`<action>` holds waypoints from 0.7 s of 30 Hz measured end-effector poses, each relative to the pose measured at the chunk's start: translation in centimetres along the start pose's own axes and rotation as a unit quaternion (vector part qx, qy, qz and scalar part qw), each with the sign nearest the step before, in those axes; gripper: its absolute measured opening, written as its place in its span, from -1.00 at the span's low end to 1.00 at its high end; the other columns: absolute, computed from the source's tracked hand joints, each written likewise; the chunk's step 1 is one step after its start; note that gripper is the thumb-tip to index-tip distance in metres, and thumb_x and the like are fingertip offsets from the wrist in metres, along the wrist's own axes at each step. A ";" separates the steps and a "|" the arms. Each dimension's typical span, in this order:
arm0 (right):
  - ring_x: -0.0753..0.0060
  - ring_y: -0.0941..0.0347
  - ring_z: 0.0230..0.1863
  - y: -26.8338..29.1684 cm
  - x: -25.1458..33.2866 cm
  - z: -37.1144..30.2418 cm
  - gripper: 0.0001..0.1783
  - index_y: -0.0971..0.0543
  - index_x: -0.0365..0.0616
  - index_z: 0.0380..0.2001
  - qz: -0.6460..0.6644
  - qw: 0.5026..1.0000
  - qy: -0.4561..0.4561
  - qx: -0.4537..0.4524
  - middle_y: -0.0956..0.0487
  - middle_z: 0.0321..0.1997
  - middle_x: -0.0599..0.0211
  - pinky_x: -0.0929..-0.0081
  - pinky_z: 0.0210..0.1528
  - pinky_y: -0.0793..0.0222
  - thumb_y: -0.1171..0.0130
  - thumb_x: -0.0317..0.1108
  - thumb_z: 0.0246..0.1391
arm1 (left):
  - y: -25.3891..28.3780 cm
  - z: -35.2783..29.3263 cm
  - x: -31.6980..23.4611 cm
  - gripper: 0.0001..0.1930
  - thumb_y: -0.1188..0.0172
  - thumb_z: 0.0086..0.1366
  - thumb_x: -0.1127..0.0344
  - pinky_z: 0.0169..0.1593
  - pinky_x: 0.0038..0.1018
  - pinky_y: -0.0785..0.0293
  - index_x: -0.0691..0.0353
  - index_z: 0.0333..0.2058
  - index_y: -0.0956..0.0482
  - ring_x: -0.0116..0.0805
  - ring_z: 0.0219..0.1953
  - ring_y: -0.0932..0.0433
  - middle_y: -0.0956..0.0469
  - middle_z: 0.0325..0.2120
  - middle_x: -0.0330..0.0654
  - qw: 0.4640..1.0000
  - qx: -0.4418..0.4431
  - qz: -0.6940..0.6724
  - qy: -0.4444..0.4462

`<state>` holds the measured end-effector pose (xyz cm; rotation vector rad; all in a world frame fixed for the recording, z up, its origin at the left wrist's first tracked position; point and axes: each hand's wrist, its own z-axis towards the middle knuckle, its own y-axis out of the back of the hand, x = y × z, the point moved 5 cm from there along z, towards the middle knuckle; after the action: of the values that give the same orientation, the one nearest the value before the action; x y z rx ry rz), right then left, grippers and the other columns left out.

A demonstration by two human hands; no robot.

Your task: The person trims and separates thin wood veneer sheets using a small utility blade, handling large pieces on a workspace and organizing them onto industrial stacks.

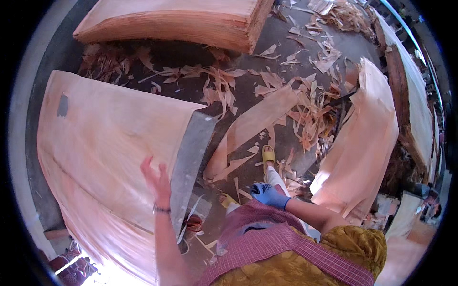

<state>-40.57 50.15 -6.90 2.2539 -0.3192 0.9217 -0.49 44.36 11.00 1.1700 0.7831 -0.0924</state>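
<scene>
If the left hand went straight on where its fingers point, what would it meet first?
Probably the pale wood veneer sheet, which spreads ahead of the left hand; any gap between them is unclear, so it might pass over instead.

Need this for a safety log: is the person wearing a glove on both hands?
No, the right hand wears a blue glove, but the left hand shows bare skin.
</scene>
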 end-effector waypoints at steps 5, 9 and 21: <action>-0.11 -0.55 -0.24 5.8 -7.6 8.2 -0.77 -0.53 -0.07 -0.26 -0.081 0.993 -0.042 0.081 -0.59 -0.33 -0.02 0.04 -0.24 -0.42 -0.05 -0.18 0.13 | -10.3 13.2 -4.0 -0.38 -0.06 0.33 0.03 0.36 -0.07 0.07 0.19 0.27 -0.24 0.03 0.35 -0.08 -0.17 0.29 0.05 0.970 0.029 0.235 -0.058; -0.15 -0.55 -0.26 4.5 -15.4 17.4 -0.72 -0.57 -0.06 -0.27 -0.036 0.992 -0.009 0.119 -0.61 -0.31 0.00 0.02 -0.21 -0.46 -0.02 -0.11 0.14 | -13.5 15.3 -1.3 -0.37 0.05 0.36 -0.05 0.37 -0.09 0.10 0.17 0.29 -0.22 0.00 0.37 -0.06 -0.15 0.30 0.05 0.948 0.051 0.311 -0.036; -0.02 -0.58 -0.19 -19.4 -31.3 50.7 -0.65 -0.55 -0.07 -0.05 -0.096 0.990 0.070 0.075 -0.61 -0.15 0.03 0.15 -0.04 -0.49 0.08 -0.19 0.20 | -15.9 17.0 -0.9 -0.16 0.33 0.31 -0.35 0.37 -0.02 0.04 0.25 0.31 -0.11 -0.05 0.39 -0.03 -0.10 0.32 -0.02 0.973 0.065 0.205 0.080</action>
<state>-27.61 29.93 -64.73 2.2908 0.0315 1.0230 0.18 23.01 1.75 1.4550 0.6670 0.3011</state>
